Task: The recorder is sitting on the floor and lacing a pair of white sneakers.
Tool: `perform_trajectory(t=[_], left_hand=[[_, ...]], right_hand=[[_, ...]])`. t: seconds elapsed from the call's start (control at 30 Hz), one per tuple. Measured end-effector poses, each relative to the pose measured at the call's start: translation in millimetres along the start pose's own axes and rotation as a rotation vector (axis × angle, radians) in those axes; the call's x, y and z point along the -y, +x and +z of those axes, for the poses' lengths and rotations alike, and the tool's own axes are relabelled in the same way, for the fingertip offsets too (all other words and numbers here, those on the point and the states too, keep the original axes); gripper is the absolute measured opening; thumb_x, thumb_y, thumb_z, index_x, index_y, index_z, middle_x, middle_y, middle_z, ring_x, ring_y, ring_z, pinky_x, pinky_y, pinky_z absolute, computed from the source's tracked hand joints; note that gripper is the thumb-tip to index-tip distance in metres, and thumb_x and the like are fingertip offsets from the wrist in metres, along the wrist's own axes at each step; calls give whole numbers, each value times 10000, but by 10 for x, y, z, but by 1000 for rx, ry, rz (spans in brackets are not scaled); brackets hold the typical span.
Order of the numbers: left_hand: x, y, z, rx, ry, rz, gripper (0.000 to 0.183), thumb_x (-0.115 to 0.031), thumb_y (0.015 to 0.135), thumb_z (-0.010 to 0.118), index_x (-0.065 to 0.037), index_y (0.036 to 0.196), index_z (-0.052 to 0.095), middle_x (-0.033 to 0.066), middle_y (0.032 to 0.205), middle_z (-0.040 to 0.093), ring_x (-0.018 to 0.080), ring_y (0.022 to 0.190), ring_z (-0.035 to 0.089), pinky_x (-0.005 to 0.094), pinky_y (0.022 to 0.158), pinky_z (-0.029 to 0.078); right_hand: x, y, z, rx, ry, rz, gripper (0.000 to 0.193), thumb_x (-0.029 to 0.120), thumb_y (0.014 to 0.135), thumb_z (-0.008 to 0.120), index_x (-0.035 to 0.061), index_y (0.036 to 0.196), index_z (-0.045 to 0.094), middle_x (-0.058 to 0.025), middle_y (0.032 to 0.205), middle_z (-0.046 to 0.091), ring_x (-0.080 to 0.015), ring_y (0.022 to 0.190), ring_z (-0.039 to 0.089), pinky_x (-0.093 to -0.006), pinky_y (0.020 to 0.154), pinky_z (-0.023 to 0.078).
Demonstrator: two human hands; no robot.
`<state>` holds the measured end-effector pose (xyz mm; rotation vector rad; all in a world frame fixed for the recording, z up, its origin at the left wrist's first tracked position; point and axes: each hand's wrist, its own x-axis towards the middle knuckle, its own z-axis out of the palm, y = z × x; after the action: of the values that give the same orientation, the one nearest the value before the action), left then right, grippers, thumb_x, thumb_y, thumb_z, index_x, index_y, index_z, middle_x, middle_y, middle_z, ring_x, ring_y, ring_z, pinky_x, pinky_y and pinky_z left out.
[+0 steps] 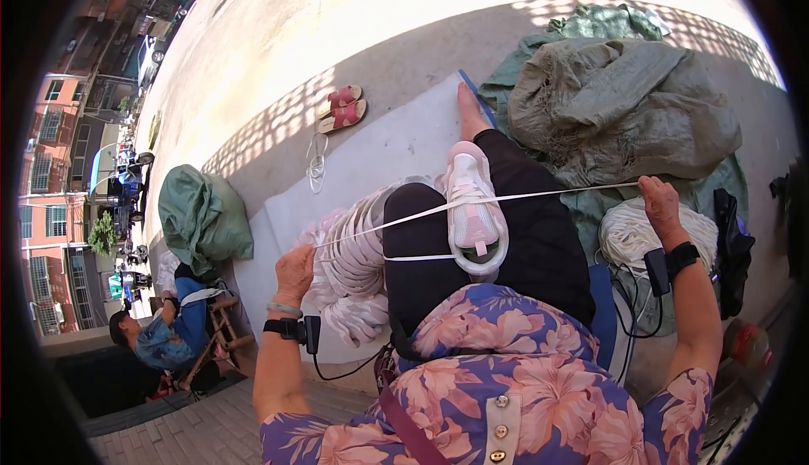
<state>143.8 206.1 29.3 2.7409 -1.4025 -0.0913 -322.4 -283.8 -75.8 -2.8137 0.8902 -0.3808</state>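
Observation:
I sit on a pale mat with my legs out in black trousers. My left hand grips one end of a white cord, and my right hand grips the other end, so the cord is stretched taut across my knees. A pink and white shoe rests on my lap, with the cord looped around its sole. A pile of coiled white cord lies by my left thigh, next to my left hand. Another white bundle sits under my right hand.
A grey-green sack lies on green sheeting at the right. A green bag sits at the left. Red sandals and a clear pair lie on the concrete. Another person sits by a wooden stool at lower left.

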Motion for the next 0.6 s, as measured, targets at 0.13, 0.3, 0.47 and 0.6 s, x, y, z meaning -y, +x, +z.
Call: perform_trajectory(t=[0.13,0.3,0.47,0.6], left_hand=[[553,-283,-273,-28,160,-92,188,-228,873,493,-80,789,574,150,701,583,362,677,567,444,582,438],[860,-341,-421,-76,190,-234,216,-248,860,522,-59,760,549,158,657,564,364,660,562,435,574,434],[78,59,-20,142,-836,-727,223,-194,893,489,-34,738,498,68,553,527,130,342,446,259,348,394],[-1085,420,150,544,-1514,-668,155,-174,910,483,-33,847,499,83,619,574,100,374,493,241,369,459]], right_hand=[[-551,-161,-333,-18,-159,66,81,125,823,514,99,893,545,-99,782,547,-329,665,525,-409,589,416],[-931,-211,-423,-238,-181,84,156,182,892,475,48,842,535,-125,690,546,-300,584,544,-399,540,419],[41,-73,7,183,988,1041,268,261,903,480,60,731,520,-10,493,422,-98,382,384,-273,381,346],[1414,174,-8,588,1718,969,126,187,883,493,70,858,533,11,567,476,-58,417,381,-235,419,374]])
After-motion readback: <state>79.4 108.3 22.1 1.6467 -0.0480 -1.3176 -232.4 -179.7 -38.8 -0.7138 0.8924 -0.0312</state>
